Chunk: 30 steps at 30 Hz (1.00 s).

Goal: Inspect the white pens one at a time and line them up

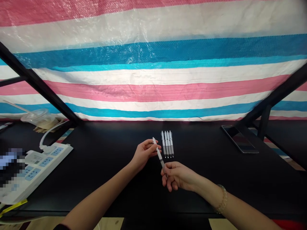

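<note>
A white pen with a grey grip (159, 154) is held at a tilt between my two hands, above the black table. The fingers of my left hand (144, 152) are closed on its upper end, near the clip. At the lower end, my right hand (177, 175) pinches the grey grip close to the tip, which the fingers partly hide. Just beyond the hands, several matching white and grey pens (167, 144) lie side by side in a row, tips toward me. A beaded bracelet (223, 199) circles my right wrist.
On the black table (107, 140), a white power strip (35, 172) with a plugged-in cable lies at the left. Behind it is a clear plastic cup (35, 115) with a straw. A dark phone (240, 139) lies at the right. Black metal bars and a striped tarp (153, 92) stand behind.
</note>
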{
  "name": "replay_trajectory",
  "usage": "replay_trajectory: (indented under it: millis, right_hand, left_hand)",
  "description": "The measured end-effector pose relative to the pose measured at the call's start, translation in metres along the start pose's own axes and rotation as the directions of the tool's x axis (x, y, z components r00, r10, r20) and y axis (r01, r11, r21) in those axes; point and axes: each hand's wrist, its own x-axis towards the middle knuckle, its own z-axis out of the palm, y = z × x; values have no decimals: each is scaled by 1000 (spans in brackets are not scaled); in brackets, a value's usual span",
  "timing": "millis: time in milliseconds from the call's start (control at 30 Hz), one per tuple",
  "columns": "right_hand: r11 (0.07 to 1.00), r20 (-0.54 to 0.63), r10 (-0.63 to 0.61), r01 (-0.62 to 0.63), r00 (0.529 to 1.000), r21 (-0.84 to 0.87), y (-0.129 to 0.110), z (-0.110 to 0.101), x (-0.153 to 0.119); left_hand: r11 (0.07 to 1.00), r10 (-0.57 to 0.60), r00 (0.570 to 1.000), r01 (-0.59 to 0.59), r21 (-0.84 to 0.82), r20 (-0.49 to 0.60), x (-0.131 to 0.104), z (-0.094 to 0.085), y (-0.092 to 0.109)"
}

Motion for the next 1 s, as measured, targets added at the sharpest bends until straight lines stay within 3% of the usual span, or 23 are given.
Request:
replay_trajectory:
  millis: [133,300,433,600,733,900,1000]
  right_hand:
    - [999,36,21,-22,999,43,-6,4,-4]
    - [1000,-39,-19,19,999,12,-4,2,-3]
    - [998,11,27,-28,1000,54,-2,3,-2]
    - [1000,-79,-31,31,996,-5,0,3,-2]
    - [999,-27,-6,8,1000,48,0,3,-2]
    - [999,-104,-52,53,993,3,1,5,-2]
    - [996,-84,-72,76,994,39,0,6,-3]
  left_hand:
    - [998,16,1000,-17,-53,-18,2,-3,2]
    - [999,34,999,-35,-23,-14,0,-2,2]
    - [999,29,999,-29,-15,-13,0,-1,0]
    - [999,34,999,-34,-21,-6,0,-1,0]
    - [999,41,999,-42,-32,-23,0,-1,0]
    - [998,49,999,-50,-33,-16,0,-1,1]
    - [998,49,998,-51,-40,-37,-1,0,2]
